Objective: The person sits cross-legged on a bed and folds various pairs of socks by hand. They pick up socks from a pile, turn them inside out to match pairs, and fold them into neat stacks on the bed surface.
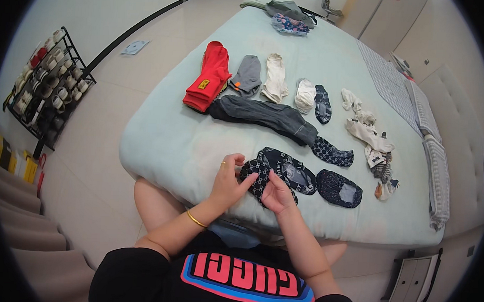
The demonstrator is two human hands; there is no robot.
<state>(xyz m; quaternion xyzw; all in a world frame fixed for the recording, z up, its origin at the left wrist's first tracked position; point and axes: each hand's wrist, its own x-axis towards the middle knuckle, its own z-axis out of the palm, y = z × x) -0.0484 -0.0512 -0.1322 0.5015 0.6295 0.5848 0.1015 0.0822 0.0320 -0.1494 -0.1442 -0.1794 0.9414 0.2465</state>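
Note:
Between my hands, at the bed's near edge, is a black no-show sock with a pale lattice pattern [256,176]. My left hand [228,185] grips its left side, the thumb lying on the fabric and the fingers curled. On its right edge my right hand [278,193] is closed, thumb uppermost. Just beyond lies a black low-cut sock with pale lettering [300,177], partly covered by the sock I hold. A speckled black sock [338,188] lies flat to the right, and a dark patterned sock [332,152] rests above it.
Across the pale green bed [162,131] lie folded red socks [208,76], a grey pair [247,75], white socks [275,79] and long dark grey socks [262,118]. A loose heap of white socks [368,134] is at right. A shoe rack [53,86] stands left.

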